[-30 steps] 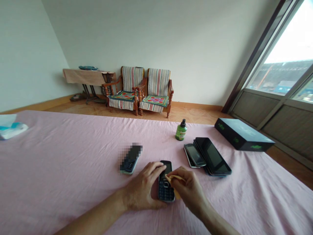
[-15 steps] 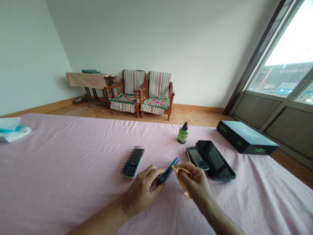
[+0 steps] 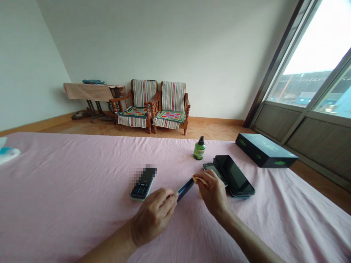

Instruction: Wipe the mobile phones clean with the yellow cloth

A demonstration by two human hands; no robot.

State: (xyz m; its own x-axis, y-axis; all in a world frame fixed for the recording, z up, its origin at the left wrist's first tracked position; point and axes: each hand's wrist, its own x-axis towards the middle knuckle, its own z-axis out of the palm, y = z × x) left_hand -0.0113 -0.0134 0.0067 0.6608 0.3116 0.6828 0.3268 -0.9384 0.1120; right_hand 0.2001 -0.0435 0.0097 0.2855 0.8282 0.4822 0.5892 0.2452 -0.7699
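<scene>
My left hand grips a blue mobile phone by its near end, its thin edge turned up toward me. A yellow cloth is pinched in my right hand, touching the phone's far end; most of the cloth is hidden by the fingers. Left of my left hand lies a dark keypad phone, its upper part blurred by pixels. Beyond my right hand a small touchscreen phone lies against a stack of black tablets or large phones.
A green spray bottle stands behind the phones on the pink sheet. A flat black box lies at the right edge. A white and blue packet is at the far left. Two wooden chairs stand beyond.
The cloth has come against the phone's far end, and the phone is turned to show more of its edge. The whole view has shifted slightly to the right.
</scene>
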